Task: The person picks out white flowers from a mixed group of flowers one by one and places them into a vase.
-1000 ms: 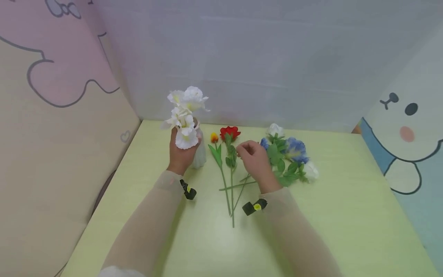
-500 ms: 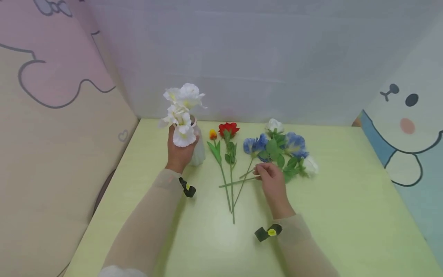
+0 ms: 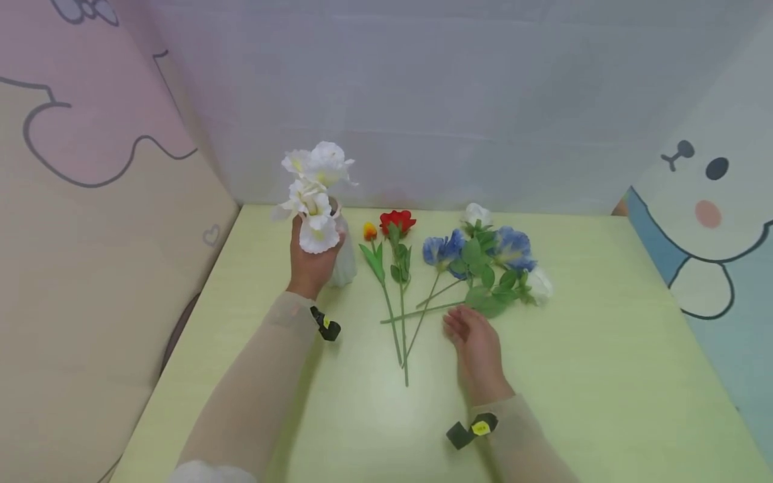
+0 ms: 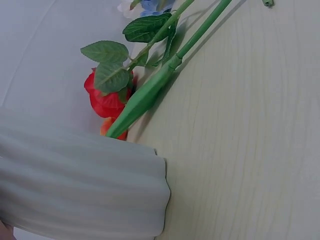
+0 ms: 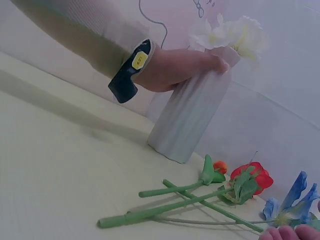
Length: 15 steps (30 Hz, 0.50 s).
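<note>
My left hand grips the ribbed white vase near its top, fingers around it. Two white ruffled flowers stand in the vase and partly cover the hand in the head view. Low over the table, my right hand has relaxed, slightly bent fingers beside a green stem, with nothing visible in its grasp. Its fingertips show at the lower right of the right wrist view. Close by lie blue flowers, a white rose and green leaves.
Between vase and right hand, an orange-yellow tulip and a red rose lie with stems crossing others. Another white rose lies at the back by the wall. The pale yellow table meets walls at back and sides.
My right hand has moved from beside the red rose's leaves toward me and to the right, uncovering a blue flower. The left hand still grips the vase; the camera view has shifted slightly.
</note>
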Each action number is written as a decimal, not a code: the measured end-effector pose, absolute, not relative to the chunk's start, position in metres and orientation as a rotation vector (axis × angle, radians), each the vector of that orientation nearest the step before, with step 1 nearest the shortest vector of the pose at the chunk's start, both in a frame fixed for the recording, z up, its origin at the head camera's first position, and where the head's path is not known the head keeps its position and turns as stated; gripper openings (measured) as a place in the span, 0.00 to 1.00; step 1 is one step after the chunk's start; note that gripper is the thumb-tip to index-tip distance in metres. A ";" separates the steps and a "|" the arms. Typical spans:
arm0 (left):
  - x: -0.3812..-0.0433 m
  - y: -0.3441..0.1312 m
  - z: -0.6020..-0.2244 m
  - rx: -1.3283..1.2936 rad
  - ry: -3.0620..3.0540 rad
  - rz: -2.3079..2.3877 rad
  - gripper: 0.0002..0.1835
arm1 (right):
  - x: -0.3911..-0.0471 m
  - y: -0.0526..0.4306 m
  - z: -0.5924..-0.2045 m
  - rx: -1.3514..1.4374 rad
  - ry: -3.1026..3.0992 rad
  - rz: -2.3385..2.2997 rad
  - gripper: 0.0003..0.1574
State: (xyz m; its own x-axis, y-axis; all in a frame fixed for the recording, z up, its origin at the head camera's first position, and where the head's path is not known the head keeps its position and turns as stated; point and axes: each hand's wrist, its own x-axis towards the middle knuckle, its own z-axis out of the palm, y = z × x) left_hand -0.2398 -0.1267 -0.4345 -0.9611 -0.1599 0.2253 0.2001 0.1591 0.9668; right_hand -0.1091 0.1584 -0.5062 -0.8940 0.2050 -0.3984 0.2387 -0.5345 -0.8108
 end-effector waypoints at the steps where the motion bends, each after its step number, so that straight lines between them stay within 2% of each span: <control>1: -0.240 -0.126 -0.435 -0.044 -2.150 -1.896 0.40 | -0.109 0.157 -0.505 0.713 1.455 -2.646 0.28; 7: -0.256 -0.132 -0.459 -0.073 -2.143 -1.816 0.41 | -0.108 0.153 -0.503 0.699 1.282 -2.661 0.36; 15: -0.257 -0.133 -0.463 -0.071 -2.172 -1.742 0.41 | -0.120 0.151 -0.507 0.672 0.775 -2.827 0.42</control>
State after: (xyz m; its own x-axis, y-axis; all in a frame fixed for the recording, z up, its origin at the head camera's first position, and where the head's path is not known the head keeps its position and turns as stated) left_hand -0.2571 -0.1332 -0.4629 -0.9358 -0.1796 0.3034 0.2571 0.2412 0.9358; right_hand -0.1199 0.1510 -0.5065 -0.8915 -0.0110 -0.4529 0.2406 -0.8586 -0.4526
